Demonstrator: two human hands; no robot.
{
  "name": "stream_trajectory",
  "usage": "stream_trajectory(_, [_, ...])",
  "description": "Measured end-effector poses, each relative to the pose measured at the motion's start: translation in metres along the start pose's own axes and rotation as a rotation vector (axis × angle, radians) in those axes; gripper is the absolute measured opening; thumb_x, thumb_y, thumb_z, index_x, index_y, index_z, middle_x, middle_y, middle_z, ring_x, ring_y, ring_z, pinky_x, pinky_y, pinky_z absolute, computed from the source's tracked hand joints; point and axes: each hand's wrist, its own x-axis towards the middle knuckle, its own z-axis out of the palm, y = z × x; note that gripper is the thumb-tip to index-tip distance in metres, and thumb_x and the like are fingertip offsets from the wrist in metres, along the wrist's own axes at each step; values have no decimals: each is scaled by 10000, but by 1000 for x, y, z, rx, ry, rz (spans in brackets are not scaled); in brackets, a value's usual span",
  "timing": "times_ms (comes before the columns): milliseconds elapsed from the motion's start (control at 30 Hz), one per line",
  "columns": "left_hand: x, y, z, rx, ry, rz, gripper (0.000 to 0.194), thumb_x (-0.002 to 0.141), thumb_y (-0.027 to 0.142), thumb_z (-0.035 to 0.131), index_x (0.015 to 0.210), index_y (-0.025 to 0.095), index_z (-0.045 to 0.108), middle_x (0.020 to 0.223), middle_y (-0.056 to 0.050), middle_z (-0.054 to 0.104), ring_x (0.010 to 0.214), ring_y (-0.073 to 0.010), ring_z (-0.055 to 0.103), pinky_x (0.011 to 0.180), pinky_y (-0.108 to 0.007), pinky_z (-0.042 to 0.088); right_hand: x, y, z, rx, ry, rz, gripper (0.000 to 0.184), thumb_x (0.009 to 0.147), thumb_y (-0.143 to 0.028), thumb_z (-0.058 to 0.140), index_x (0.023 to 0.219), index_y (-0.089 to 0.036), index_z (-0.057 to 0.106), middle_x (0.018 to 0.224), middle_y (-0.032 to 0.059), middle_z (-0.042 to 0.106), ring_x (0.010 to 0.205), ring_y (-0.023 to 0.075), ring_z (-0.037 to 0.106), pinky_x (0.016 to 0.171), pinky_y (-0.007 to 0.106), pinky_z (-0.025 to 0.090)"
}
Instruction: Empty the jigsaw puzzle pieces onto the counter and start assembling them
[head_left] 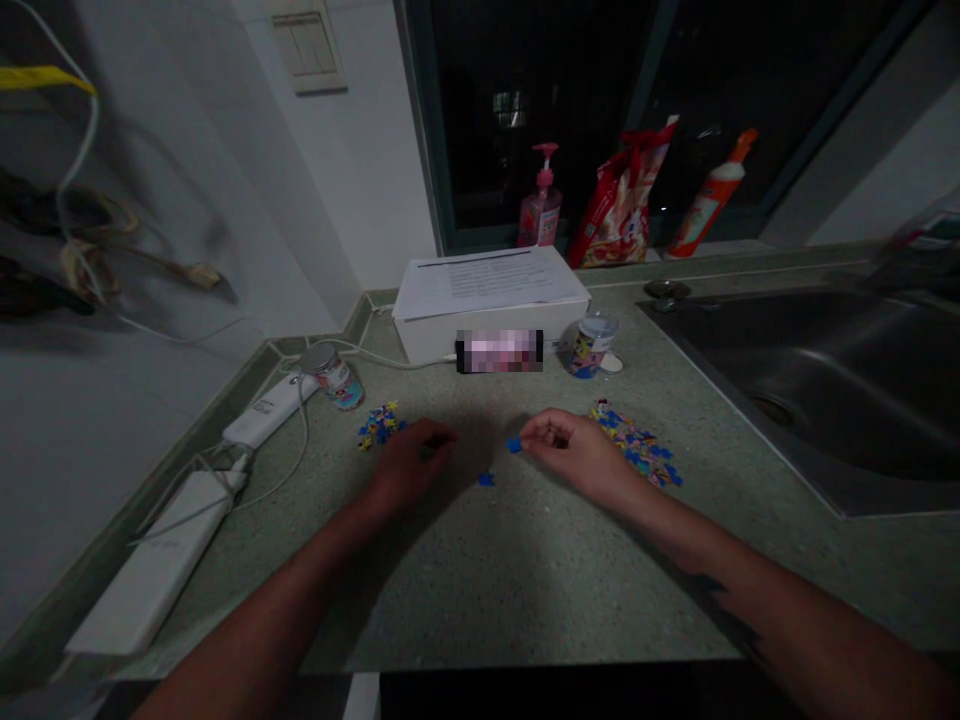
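My right hand [574, 452] pinches a blue jigsaw piece [514, 444] between thumb and fingertips, just over the counter. A second blue jigsaw piece [486, 480] lies on the counter between my hands, slightly nearer to me. My left hand [411, 460] is closed, its thumb and fingertips drawn together; whatever they may hold is too small and dark to make out. Past its knuckles sits a small pile of jigsaw pieces [381, 424]. A larger pile of blue, yellow and pink jigsaw pieces [637, 445] spreads beyond my right wrist, which partly covers it.
A propped phone [499, 352] leans before a white box [427, 335]. Beside it stand a clear jar [591, 345] and a lid [611, 364]. Another jar [334, 376] lies tilted at left, near power strips [161, 560] and cables. The sink [840, 370] is at right.
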Motion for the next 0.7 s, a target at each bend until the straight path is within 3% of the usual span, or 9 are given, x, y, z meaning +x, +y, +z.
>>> stream_trajectory(233, [-1,5,-1,40,-46,-12,182,927,262,608,1009,234,769,1026,-83,797,956,-265,734,893,-433,599,-8,12,17,-221,-169,12,154,854,-105,702,921,-226,770,783,3,758,694,155,668,633,275,453])
stream_trajectory(533, [-3,3,1,33,-48,61,195,936,308,599,1000,249,773,1007,-96,787,928,-282,725,870,-452,578,-13,8,18,-350,-138,-55,160,867,-126,685,934,-245,771,765,-4,755,667,165,671,632,293,452])
stream_trajectory(700, [-2,6,0,51,-65,45,203,937,299,597,1009,246,779,1021,-86,790,927,-272,722,871,-435,571,-14,6,18,-369,-140,-81,301,871,-87,665,1075,-266,795,862,0,798,716,168,705,658,289,478])
